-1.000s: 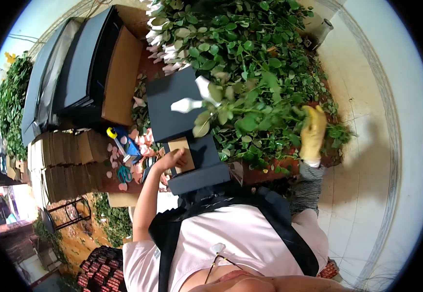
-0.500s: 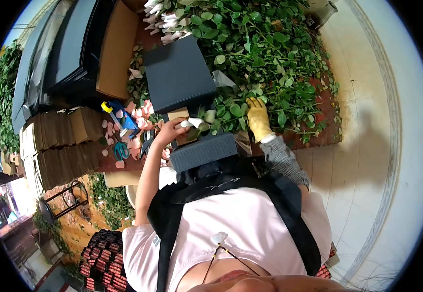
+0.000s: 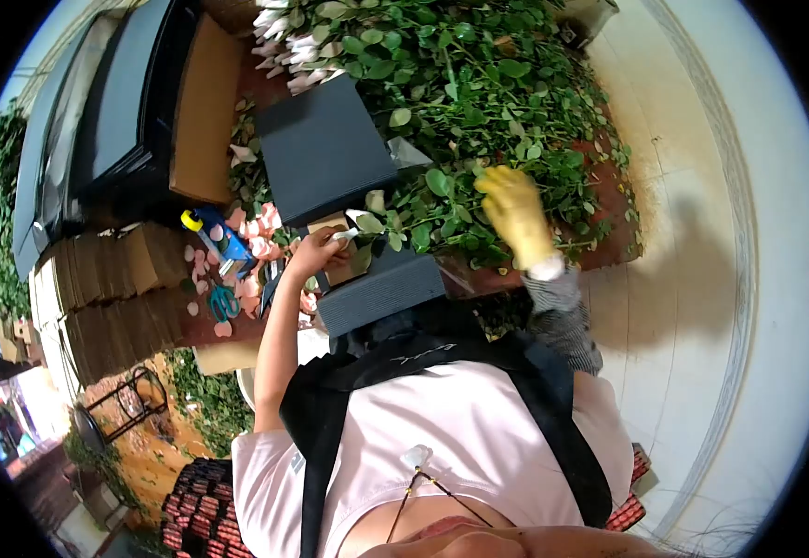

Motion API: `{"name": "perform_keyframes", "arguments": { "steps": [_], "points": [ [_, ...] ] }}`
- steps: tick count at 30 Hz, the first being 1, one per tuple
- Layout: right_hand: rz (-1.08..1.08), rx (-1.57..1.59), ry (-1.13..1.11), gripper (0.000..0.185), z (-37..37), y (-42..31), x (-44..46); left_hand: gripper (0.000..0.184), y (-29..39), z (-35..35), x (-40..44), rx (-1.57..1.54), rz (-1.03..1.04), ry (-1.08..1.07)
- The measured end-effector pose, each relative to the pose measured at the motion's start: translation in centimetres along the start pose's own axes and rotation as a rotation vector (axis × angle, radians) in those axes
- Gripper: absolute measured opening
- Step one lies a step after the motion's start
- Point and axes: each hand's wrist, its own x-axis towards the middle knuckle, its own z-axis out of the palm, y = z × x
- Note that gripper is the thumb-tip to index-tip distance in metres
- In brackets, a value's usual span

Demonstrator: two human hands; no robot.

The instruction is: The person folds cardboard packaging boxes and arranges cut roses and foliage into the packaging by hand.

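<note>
My left hand [image 3: 319,251] is bare and closed, thumb and fingers pinching a white-wrapped flower bud [image 3: 345,235]. It is above a brown cardboard piece [image 3: 352,265] inside an open dark grey box [image 3: 381,293]. Green leaves and a second pale bud [image 3: 376,201] are just beyond my fingers. My right hand [image 3: 516,214] wears a yellow glove and reaches over the heap of leafy stems [image 3: 479,112]. Its fingers curl at the leaves; whatever lies inside them is hidden.
A dark box lid [image 3: 325,139] lies beyond the box. To the left are pink petals [image 3: 263,246], teal scissors [image 3: 223,303], a yellow-and-blue tool [image 3: 214,237] and stacked cardboard [image 3: 116,279]. White-wrapped buds [image 3: 298,51] are piled at the back.
My gloved right hand has shifted slightly right and turned, its fingers now more curled. My left hand keeps to the box, and the leaves and buds beside it have shifted.
</note>
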Motion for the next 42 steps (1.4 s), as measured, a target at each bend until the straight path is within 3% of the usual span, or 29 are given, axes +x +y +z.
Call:
{"name": "perform_keyframes", "arguments": {
  "steps": [2, 5, 9, 10, 11, 14, 17, 18, 19, 20, 22, 25, 27, 28, 34, 36, 38, 39, 42],
  "points": [
    [0.092, -0.299, -0.387, 0.04, 4.0, -1.1, -0.6, 0.041, -0.1, 0.2, 0.1, 0.018, 0.011, -0.012],
    [0.033, -0.323, -0.423, 0.025, 8.1, 0.3, -1.6, 0.039, -1.0, 0.2, 0.1, 0.024, 0.048, 0.028],
    [0.141, -0.176, -0.004, 0.01, 4.0, 1.0, -1.5, 0.039, -0.6, 0.3, -0.5, 0.014, 0.051, 0.023],
    [0.129, -0.288, 0.117, 0.008, 3.0, 1.6, -1.7, 0.039, -0.5, 0.3, -0.3, 0.025, 0.057, 0.021],
    [0.095, -0.271, 0.203, 0.013, 1.5, 2.8, -1.2, 0.039, -0.4, 0.3, -0.2, 0.02, 0.057, 0.022],
    [0.11, -0.312, 0.247, 0.017, -2.4, 4.4, -1.3, 0.038, 0.0, 0.4, -0.3, 0.072, 0.004, 0.048],
    [0.006, 0.019, 0.239, 0.017, -2.5, 3.4, -0.9, 0.036, 0.6, 0.5, -0.4, 0.238, 0.122, 0.067],
    [-0.049, -0.004, 0.227, 0.023, -1.1, 2.6, -0.9, 0.036, 0.2, 0.3, 0.0, 0.196, 0.095, 0.048],
    [0.013, -0.03, 0.125, 0.026, 0.2, 1.0, -1.0, 0.037, -1.4, -0.1, 1.0, 0.081, 0.08, 0.015],
    [0.041, -0.099, -0.035, 0.025, 1.6, 0.0, -1.3, 0.038, -0.5, 0.3, 0.5, 0.163, 0.095, 0.048],
    [0.092, -0.457, -0.248, 0.017, 11.1, 2.7, -3.7, 0.039, -0.1, 0.6, 0.2, 0.169, 0.086, 0.049],
    [0.158, -0.281, -0.222, 0.018, 9.9, 1.5, -2.8, 0.041, -0.3, 0.5, 0.9, 0.083, 0.049, 0.027],
    [0.19, -0.314, -0.108, 0.019, 8.5, 1.3, -2.3, 0.04, -0.1, 0.2, 0.3, 0.25, 0.085, 0.043],
    [0.196, -0.264, 0.0, 0.02, 7.4, 1.8, -2.2, 0.04, -0.6, 0.2, 0.5, 0.104, 0.042, 0.013],
    [0.253, -0.482, 0.072, 0.015, -0.8, 6.9, -3.8, 0.042, -0.2, 0.8, -0.3, 0.154, 0.082, 0.088],
    [0.394, 0.074, 0.434, 0.019, -0.8, 10.9, -5.6, 0.042, 0.8, 0.9, -1.0, 0.229, 0.105, 0.116],
    [0.355, -0.15, 0.447, 0.016, -3.6, 10.0, -4.8, 0.042, 1.4, 1.1, -1.3, 0.242, 0.095, 0.125],
    [0.225, -0.651, 0.272, 0.012, -7.8, 7.4, -3.3, 0.042, 1.3, 1.1, -1.1, 0.235, 0.092, 0.137],
    [0.009, -0.303, 0.259, 0.023, -11.8, 4.3, -0.9, 0.038, 0.8, 0.6, -0.4, 0.249, 0.093, 0.099]
  ]
}}
